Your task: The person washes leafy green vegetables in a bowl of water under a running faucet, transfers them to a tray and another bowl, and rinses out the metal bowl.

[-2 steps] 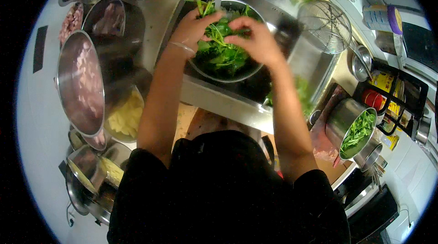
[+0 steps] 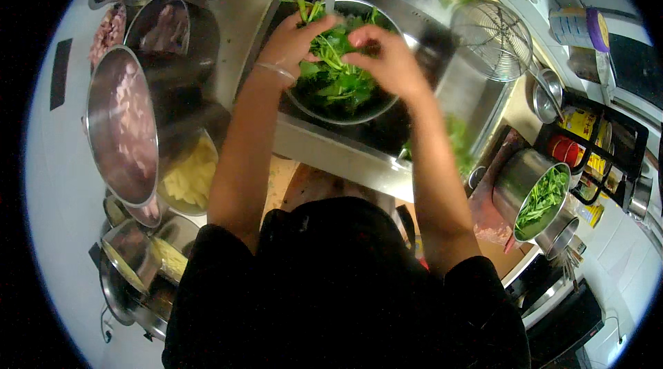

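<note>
Slight shift only: right hand [image 2: 390,58] edged right, half-curled, can't tell its grip. Left hand [image 2: 293,44] loosely curled round greens [image 2: 338,86] in far-centre bowl [image 2: 349,122]; handling looks ongoing.

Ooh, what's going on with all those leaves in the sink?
A person's bare left hand holds long-stemmed, leafy green vegetables over a round, metal-rimmed bowl in the dark metal sink. The bare right hand is close by with its fingers bent; whether it touches them is hard to tell. Over to the right, a shiny metal pot has more greens inside.
</note>
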Motion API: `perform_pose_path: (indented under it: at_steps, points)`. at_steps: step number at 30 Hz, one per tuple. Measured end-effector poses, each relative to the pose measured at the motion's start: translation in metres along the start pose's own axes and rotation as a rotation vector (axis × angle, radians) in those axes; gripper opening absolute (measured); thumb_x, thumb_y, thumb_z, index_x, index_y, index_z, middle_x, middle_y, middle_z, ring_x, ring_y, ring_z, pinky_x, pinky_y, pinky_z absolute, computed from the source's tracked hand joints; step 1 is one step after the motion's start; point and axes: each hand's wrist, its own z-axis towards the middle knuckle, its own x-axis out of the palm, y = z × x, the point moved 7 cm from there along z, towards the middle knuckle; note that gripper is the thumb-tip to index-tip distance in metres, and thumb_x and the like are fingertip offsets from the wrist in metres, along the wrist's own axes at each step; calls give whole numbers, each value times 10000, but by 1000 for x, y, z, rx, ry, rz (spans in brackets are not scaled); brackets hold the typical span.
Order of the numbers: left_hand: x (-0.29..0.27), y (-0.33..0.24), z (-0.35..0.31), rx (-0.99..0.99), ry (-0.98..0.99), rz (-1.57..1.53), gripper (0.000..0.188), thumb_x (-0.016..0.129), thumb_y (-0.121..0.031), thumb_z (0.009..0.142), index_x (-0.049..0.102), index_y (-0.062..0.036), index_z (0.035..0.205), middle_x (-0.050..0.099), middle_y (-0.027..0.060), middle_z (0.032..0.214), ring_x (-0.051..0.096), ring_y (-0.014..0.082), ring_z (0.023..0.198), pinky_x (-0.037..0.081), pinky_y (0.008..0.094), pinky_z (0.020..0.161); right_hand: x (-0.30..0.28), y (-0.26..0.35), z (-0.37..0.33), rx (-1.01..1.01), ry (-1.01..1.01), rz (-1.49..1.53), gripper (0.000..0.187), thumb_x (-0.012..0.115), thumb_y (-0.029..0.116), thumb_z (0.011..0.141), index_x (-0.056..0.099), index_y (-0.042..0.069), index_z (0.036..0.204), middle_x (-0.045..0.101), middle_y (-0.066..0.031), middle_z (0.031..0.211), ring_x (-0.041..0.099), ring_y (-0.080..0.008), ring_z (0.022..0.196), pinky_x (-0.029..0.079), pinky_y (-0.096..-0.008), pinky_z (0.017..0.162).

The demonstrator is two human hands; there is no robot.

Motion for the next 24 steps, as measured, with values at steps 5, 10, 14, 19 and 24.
perform_pose_path:
  at_steps: [5,10,14,19,24]
  points:
    - [4,-7,-5,-6,23,-1,338,594,-433,769,611,-148,950,602,-18,956,534,115,883,414,328,687,-14,-2,-2,93,-44,267,186,674,157,767,624,13,872,634,-17,812,556,-85,759,450,-244,706]
    - [8,-10,-6,19,51,21,330,582,-429,781,615,-144,943,612,-18,984,544,113,874,411,321,698,-23,2,-3,83,-94,305,140,619,136,804,639,27,891,645,-29,834,563,-80,783,441,-231,708]
    - [15,-23,-17,26,-6,48,322,646,-362,753,593,-145,985,621,-19,987,563,110,860,420,311,688,-29,-4,-1,115,-129,254,121,601,132,807,638,31,862,643,-25,815,563,-83,771,441,-233,702]
    - [21,-14,-4,94,218,-171,356,702,-98,695,539,-65,1010,620,63,990,589,164,876,478,315,732,-37,-7,2,45,-196,225,116,564,125,812,625,33,849,642,-27,810,559,-90,738,440,-231,689]
    - [23,-17,-5,134,273,-263,376,674,24,685,508,-12,1020,610,113,1002,595,200,884,493,325,791,-40,-9,4,118,-230,609,130,499,122,840,588,27,843,645,-51,830,556,-104,730,436,-229,707]
